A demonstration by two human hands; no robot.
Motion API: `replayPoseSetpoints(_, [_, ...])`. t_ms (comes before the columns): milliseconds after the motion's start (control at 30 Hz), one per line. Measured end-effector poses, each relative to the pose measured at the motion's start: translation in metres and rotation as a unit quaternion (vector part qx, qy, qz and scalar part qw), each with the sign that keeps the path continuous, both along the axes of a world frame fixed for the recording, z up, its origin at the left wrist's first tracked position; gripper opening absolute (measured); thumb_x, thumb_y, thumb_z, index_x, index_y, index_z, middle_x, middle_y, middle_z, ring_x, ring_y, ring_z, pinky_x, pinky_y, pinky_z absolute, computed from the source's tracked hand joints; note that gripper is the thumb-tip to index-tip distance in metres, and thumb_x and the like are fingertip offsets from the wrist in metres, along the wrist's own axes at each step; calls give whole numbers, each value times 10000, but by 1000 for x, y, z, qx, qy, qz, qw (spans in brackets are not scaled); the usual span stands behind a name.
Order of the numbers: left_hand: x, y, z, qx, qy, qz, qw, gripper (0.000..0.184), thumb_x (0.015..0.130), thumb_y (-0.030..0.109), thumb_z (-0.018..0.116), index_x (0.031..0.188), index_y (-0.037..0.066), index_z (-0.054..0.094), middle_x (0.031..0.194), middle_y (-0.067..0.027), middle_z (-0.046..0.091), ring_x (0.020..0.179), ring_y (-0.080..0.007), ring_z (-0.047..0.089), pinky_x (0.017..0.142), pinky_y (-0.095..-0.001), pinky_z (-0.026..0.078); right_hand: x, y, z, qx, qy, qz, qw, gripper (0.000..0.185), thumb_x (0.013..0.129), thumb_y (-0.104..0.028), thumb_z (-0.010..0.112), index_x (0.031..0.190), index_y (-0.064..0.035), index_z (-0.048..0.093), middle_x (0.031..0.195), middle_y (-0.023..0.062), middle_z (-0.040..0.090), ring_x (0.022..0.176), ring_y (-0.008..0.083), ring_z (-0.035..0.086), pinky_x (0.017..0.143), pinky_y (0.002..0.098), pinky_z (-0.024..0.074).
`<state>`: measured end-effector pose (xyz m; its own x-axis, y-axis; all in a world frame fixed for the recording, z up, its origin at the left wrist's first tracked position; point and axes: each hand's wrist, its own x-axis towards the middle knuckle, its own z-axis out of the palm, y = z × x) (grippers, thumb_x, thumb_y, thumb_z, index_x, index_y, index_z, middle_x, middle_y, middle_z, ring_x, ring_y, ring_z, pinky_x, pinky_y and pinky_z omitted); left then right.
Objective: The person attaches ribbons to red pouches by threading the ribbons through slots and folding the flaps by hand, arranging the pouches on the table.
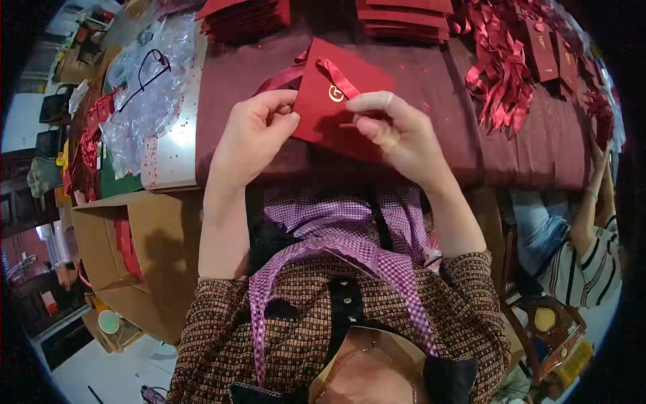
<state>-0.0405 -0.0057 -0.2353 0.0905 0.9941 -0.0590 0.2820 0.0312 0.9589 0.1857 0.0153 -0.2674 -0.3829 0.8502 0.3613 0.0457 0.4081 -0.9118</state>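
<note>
A red card piece (319, 101) with a gold letter-like mark lies tilted over the dark red cloth, between my hands. My left hand (259, 131) pinches its left edge, fingers closed. A red ribbon (338, 77) runs across the card's face from near its top. My right hand (397, 131) has thumb and forefinger closed on the ribbon's lower end, over the card's right side. Another length of ribbon (279, 79) trails out behind the card on the left. The card's lower right part is in shadow.
Stacks of red card pieces (245, 20) stand at the back. Loose ribbons (498, 67) hang at the right, near a co-worker's arm (595, 182). Clear plastic with glasses (145, 81) lies at the left, above an open cardboard box (165, 249).
</note>
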Motion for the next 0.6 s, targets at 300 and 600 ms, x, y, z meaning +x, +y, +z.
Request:
replayPoseSetpoints(300, [3, -1, -4, 31, -7, 12, 999, 245, 814, -2, 612, 1055, -42, 634, 784, 44, 546, 690, -25, 468, 603, -183, 395, -9, 2, -14, 234, -176, -72, 954, 202, 736, 34, 653, 903, -42, 569, 870, 107, 589, 826, 306, 544, 727, 383, 456])
replayPoseSetpoints(600, [8, -5, 5, 11, 21, 4, 1000, 306, 823, -19, 610, 1129, -38, 611, 920, 10, 591, 817, -51, 533, 730, -188, 438, -24, -2, 8, 181, -76, -78, 977, 171, 762, 14, 635, 902, -32, 549, 847, 114, 591, 810, 322, 553, 756, 391, 440])
